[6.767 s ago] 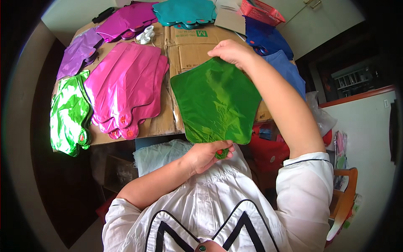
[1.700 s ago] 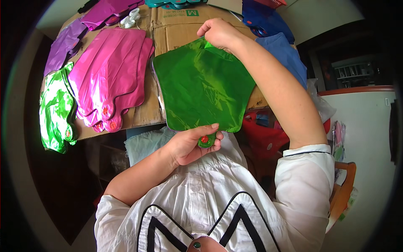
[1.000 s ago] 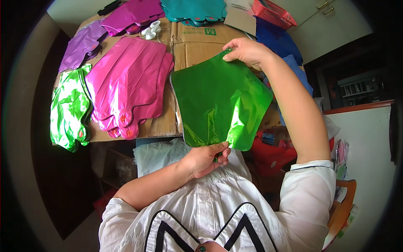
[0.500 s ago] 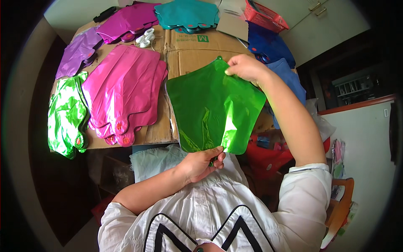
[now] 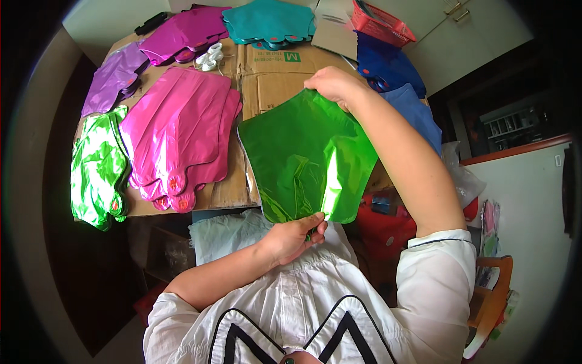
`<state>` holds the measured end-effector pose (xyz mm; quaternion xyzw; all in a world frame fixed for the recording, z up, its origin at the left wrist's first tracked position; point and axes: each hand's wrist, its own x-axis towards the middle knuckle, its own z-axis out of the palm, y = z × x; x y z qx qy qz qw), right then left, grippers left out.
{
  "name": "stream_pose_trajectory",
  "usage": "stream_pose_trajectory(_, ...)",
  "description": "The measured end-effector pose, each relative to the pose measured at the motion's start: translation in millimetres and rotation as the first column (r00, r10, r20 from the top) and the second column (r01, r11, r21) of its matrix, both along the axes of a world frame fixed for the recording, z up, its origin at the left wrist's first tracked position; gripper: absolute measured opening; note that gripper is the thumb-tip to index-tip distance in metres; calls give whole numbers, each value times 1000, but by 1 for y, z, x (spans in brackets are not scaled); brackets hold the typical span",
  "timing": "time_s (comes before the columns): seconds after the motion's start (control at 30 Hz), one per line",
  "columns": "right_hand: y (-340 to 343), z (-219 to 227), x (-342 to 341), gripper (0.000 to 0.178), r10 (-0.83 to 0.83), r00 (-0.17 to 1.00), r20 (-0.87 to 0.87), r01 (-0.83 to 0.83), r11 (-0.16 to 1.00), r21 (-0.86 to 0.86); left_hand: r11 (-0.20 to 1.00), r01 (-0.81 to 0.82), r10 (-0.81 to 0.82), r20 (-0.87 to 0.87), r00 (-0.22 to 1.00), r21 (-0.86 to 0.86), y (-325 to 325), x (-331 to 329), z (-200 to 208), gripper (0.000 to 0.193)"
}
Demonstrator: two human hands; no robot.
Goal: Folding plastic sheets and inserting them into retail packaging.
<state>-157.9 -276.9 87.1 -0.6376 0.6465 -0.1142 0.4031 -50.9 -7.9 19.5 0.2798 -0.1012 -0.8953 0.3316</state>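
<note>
A flat, shiny green foil balloon [image 5: 303, 158] hangs spread between my two hands, over the table's front edge. My left hand [image 5: 296, 238] pinches its lower edge between thumb and curled fingers, close to my body. At the far top corner, my right hand [image 5: 333, 85] is closed on the foil, its fingertips partly hidden. Just left lies a stack of pink foil balloons [image 5: 182, 127] with round red-marked tabs at the near end. Beyond that, a bright green foil pile [image 5: 97, 170] hangs slightly over the table's left edge.
Cardboard [image 5: 267, 67] covers the table. Along its back and sides lie purple [image 5: 115, 76], magenta [image 5: 185, 33], teal [image 5: 270, 21], dark blue [image 5: 391, 60] and light blue [image 5: 415, 115] foil stacks. White cord bundles [image 5: 210, 56] and a red basket [image 5: 382, 25] stand farther back. A wooden chair [image 5: 491, 297] is at right.
My right hand has shifted left along the green foil balloon's top edge to its top corner, now covering the small tab there. The left hand keeps its pinch at the bottom.
</note>
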Motion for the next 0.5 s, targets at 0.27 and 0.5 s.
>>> stream_pose_trajectory(0.27,10,11,30,23,55,920,-388,-91,993,-76,1000,-23,23,37,999,-1,0,-5,4,22)
stream_pose_trajectory(0.5,12,13,35,19,19,910,-414,-67,992,-102,1000,-14,15,44,999,-5,1,-3,0,22)
